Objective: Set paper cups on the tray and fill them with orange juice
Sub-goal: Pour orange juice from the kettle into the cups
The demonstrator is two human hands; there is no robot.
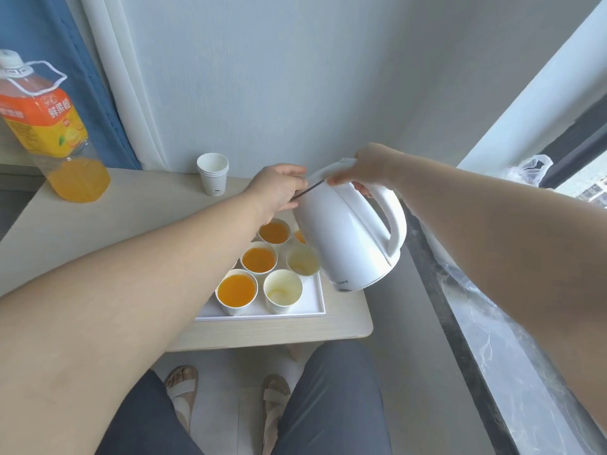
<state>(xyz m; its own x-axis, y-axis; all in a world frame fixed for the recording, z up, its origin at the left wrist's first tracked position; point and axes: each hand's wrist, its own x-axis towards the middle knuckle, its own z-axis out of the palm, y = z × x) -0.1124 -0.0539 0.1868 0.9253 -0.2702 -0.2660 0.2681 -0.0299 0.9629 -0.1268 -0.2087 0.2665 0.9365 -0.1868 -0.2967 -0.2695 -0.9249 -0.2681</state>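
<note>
A white tray [262,315] on the small table holds several paper cups. Some are full of orange juice, such as the near-left cup [236,290]. Two on the right, among them a near-right cup [282,290], hold only a little pale liquid. A white kettle [341,238] hangs tilted over the tray's right side. My right hand [364,169] grips the top of its handle. At the front of the kettle's lid my left hand [279,188] has its fingers curled, where a thin dark line shows.
A stack of spare paper cups [213,174] stands at the back of the table [131,218]. A large orange juice bottle [49,126], about a quarter full, stands at the far left. A stone window sill [492,339] with a plastic bag runs along the right. My knees are below the table.
</note>
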